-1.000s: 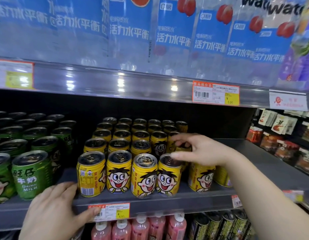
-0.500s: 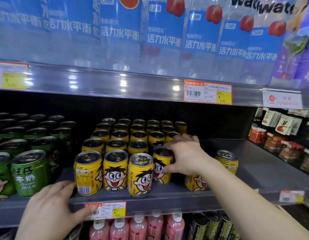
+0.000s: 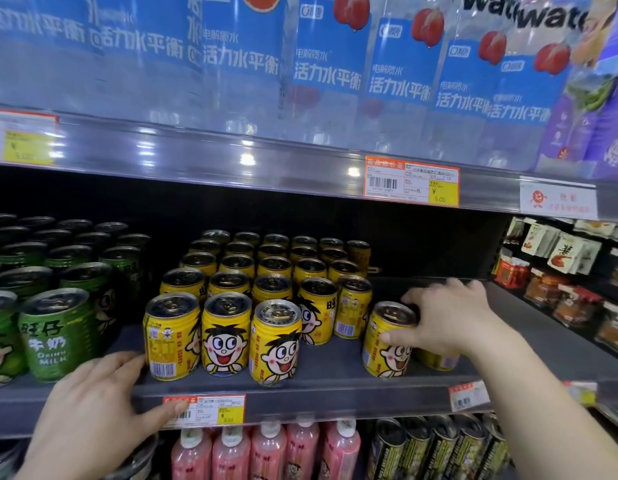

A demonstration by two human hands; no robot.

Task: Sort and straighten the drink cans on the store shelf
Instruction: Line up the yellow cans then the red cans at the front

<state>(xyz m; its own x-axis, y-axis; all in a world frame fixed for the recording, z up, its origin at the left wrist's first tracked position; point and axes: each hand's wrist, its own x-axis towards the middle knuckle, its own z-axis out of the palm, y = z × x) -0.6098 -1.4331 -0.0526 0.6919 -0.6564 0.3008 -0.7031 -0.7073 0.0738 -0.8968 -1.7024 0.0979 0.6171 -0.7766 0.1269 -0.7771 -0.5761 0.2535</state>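
Observation:
Yellow cartoon-face cans stand in rows on the grey middle shelf (image 3: 328, 379), with three front cans (image 3: 226, 334) near the edge. My right hand (image 3: 446, 320) grips a lone yellow can (image 3: 387, 344) standing right of the block; another yellow can (image 3: 435, 358) is partly hidden behind my hand. My left hand (image 3: 93, 414) rests with fingers spread on the shelf's front edge, its fingertips touching the leftmost front can (image 3: 170, 337) and its thumb over the price tag (image 3: 210, 408). Green milk cans (image 3: 54, 334) fill the shelf's left part.
Blue-labelled water bottles (image 3: 335, 64) line the upper shelf above a price strip (image 3: 411, 181). Pink bottles (image 3: 266, 448) and dark cans (image 3: 435, 445) stand on the lower shelf. Snack packets (image 3: 560, 258) hang at the right. Bare shelf lies right of the yellow cans.
My right hand has left the fourth-column can pushed back in the block and moved right onto the lone can. My left hand stayed on the shelf edge.

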